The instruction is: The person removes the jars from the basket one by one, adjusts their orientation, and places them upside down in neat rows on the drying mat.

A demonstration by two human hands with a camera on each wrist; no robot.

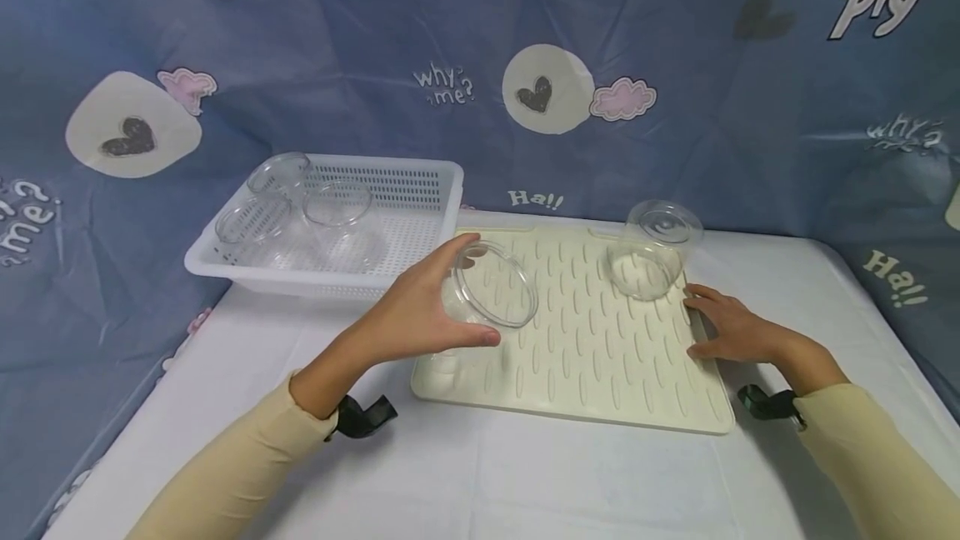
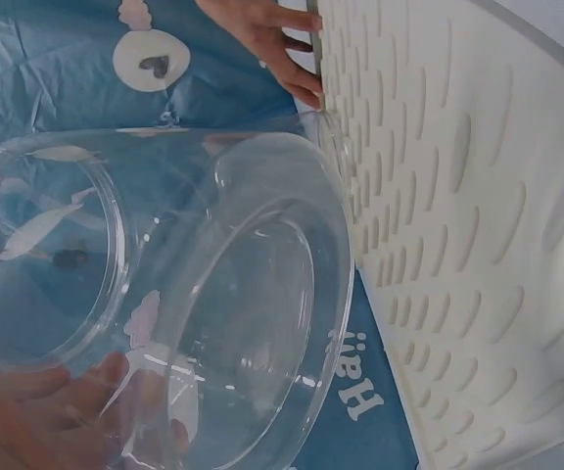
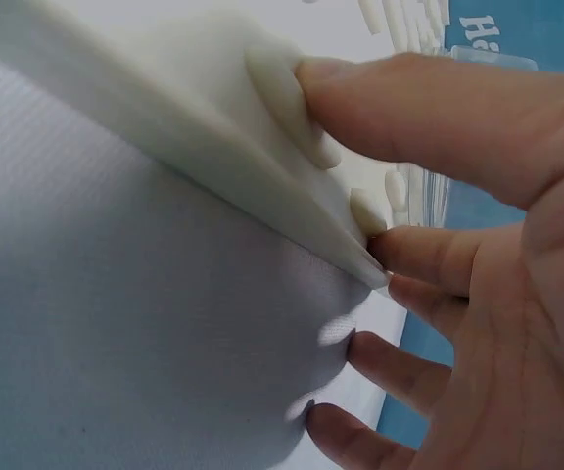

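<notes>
My left hand [image 1: 420,302] grips a clear plastic cup [image 1: 448,294] between thumb and fingers, holding it tilted above the left part of a cream ridged mat [image 1: 570,357]. In the left wrist view the see-through cup [image 2: 233,294] fills much of the picture, with fingers [image 2: 47,392] around its side. At the mat's right edge is my right hand [image 1: 738,330]. Its thumb [image 3: 409,108] rests on the mat's top, one finger touches the edge, and other fingertips touch the tablecloth. Another clear cup [image 1: 652,252] stands on the mat's back right part, apparently base up.
A white perforated basket [image 1: 420,227] stands back left, holding clear cups [image 1: 337,207]. It lies close beside the mat's left side. White cloth [image 1: 570,482] covers the table. A blue printed sheet [image 1: 480,140] hangs behind it.
</notes>
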